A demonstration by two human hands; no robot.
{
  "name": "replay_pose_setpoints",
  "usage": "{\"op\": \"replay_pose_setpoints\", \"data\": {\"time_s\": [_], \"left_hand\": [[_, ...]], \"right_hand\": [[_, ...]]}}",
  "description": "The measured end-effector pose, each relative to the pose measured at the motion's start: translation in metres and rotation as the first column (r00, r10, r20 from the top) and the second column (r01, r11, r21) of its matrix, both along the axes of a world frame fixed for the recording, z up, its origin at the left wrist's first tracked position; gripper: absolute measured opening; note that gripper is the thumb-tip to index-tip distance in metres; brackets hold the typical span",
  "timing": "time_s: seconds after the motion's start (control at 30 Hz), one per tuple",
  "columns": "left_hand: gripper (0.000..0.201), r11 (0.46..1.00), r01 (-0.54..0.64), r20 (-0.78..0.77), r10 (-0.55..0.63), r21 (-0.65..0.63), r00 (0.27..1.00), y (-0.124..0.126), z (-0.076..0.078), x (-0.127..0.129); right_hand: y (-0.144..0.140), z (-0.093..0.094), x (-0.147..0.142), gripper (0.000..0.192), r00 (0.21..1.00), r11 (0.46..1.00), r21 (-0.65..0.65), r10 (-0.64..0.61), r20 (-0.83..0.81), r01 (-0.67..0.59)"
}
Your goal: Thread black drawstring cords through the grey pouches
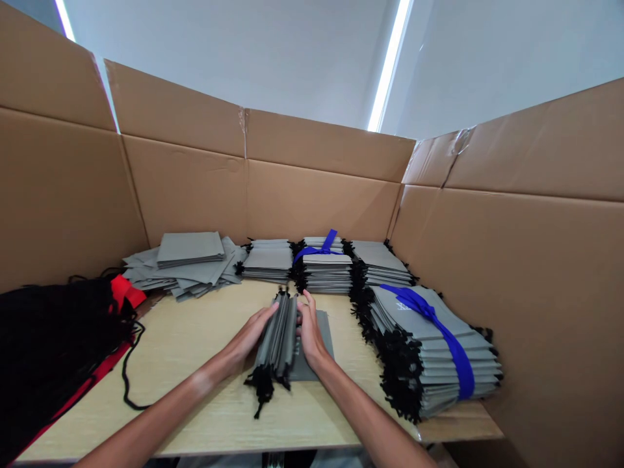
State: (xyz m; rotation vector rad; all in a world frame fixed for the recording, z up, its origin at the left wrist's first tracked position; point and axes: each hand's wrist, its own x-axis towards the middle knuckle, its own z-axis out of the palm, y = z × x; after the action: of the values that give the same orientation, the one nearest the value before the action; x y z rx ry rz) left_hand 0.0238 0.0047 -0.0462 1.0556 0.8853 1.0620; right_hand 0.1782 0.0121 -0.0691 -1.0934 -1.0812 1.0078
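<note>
A bundle of flat grey drawstring pouches point(277, 338) with black cords stands on edge in the middle of the table. My left hand point(249, 335) presses its left side, the thumb near the top edge. Against its right side is my right hand point(312, 331), so both hands clasp the bundle between them. Black cord ends hang toward me from the near end. Under my right hand and beside the bundle, a single grey pouch point(305, 370) with pale lettering lies flat on the table. The fingers on the outer sides are partly hidden.
Stacked pouches tied with blue ribbon point(463, 364) sit at the right. More corded stacks point(268, 260) line the back. Loose grey pieces point(190, 250) pile at the back left. Black cords point(58, 338) heap on red material at left. Cardboard walls point(316, 195) enclose the table point(195, 403).
</note>
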Motion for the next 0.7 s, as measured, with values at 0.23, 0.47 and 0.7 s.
{"op": "replay_pose_setpoints", "data": {"time_s": [0.23,0.47,0.7], "left_hand": [[0.055,0.997,0.021,-0.076,-0.015,0.077,0.997,-0.004,0.013,0.003],[0.033,0.982,-0.028,-0.104,0.048,0.188,0.993,-0.007,0.016,-0.005],[0.06,0.945,-0.27,-0.063,0.285,0.186,0.956,-0.001,0.032,-0.027]], "right_hand": [[-0.002,0.008,0.004,0.067,0.985,0.986,-0.061,0.152,-0.083,-0.158],[-0.018,0.018,0.005,0.041,0.92,0.928,0.142,0.305,0.245,-0.345],[0.0,0.042,0.044,0.08,0.906,0.91,0.368,-0.306,0.293,0.188]]}}
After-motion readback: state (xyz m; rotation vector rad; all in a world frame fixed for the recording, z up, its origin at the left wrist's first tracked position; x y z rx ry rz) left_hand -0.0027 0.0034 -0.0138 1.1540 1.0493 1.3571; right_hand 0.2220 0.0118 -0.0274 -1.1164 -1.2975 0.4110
